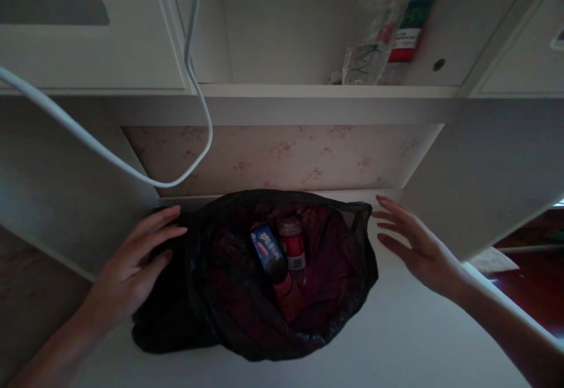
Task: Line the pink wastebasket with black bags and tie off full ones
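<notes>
Black plastic bag (247,323) sits mouth-up on the white surface (423,335); reference for everything below. Left hand (136,264) at its left side: fingers parted, half open, no grip visible; contact with the plastic: can't tell. Right hand (412,241) just beside its right corner: fingers loosely extended, thumb apart, holding nothing. Inside the bag: blue package (267,247) tilted, red-labelled bottle (292,244) right next to it. Beyond the bag: floral panel (286,156). White cable (110,156) loops above the bag's left end. Farther, above its right half: shelf (273,90) with clear plastic container (368,53), red-green-blue package (412,26) partly behind it.
</notes>
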The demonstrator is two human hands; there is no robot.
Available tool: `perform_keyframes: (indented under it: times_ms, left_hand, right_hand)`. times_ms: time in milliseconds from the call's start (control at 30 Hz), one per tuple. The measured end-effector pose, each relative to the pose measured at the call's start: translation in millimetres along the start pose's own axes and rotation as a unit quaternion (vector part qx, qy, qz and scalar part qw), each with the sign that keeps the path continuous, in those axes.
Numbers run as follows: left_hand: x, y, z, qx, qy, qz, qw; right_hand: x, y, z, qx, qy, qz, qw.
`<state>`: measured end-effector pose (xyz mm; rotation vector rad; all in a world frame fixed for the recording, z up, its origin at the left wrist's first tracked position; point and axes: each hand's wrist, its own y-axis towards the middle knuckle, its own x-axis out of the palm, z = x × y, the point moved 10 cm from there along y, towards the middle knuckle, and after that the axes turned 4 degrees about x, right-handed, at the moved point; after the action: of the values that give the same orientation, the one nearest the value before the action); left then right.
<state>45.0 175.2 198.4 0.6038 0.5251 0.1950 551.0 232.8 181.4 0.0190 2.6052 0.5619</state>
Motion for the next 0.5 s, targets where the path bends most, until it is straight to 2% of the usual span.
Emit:
perform_keyframes:
  times_ms: [67, 133, 200, 267, 433, 467, 500]
  left_hand:
    - [13.9, -6, 4, 0.062, 0.09, -0.066, 0.992]
    - [32.6, -12, 0, 0.077, 0.107, -0.122, 0.984]
    - [44.7, -14, -4, 0.063, 0.099, -0.152, 0.981]
    - [49.5, -14, -4, 0.049, 0.097, -0.177, 0.978]
    - [41.4, -16, 11, 0.027, 0.103, -0.249, 0.963]
    - [34.2, -15, 14, 0.015, 0.08, -0.233, 0.969]
    - [23.4, -14, 16, -0.001, 0.049, -0.192, 0.98]
  right_hand:
    - [22, -14, -5, -0.051, -0.071, -0.088, 0.992]
    - [41, -22, -5, -0.066, -0.088, -0.141, 0.984]
    - [50, -24, -3, -0.058, -0.071, -0.153, 0.984]
    - [50, -23, -3, -0.063, -0.067, -0.146, 0.985]
    - [34, -27, -23, -0.118, -0.125, -0.143, 0.975]
    - [28, -28, -29, -0.123, -0.127, -0.14, 0.974]
    - [23, -29, -36, -0.125, -0.123, -0.135, 0.975]
